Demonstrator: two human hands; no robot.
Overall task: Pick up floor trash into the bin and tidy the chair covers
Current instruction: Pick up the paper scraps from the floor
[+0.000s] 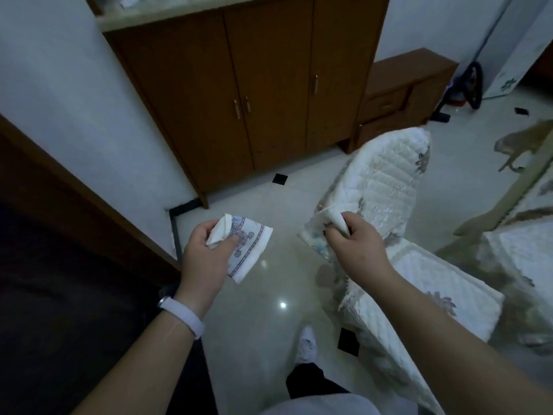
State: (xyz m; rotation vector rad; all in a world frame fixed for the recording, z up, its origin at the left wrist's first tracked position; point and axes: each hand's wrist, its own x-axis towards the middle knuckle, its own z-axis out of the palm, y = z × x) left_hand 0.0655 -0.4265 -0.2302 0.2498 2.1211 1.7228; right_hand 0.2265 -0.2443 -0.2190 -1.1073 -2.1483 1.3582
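Quilted white fabric: chair cover [386,187] draped over chair back, right of centre, lower flap hanging loose. Right hand [356,250] pinches folded corner of cover between thumb and curled fingers. Left hand [206,256] grips patterned paper napkin [251,247], thumb pressed on it, held above glossy tiled floor [263,295].

Judgement: cover soft, limp, padded, fairly light; will sag, not hold shape. Take at corners or hem, pull taut. Napkin very light, crumples easily; light pinch enough.

Bin not in view.

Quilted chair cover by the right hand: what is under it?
Presumably a chair, judging by shape; the quilted cover hides its frame and seat. The right hand pinches a cover corner.
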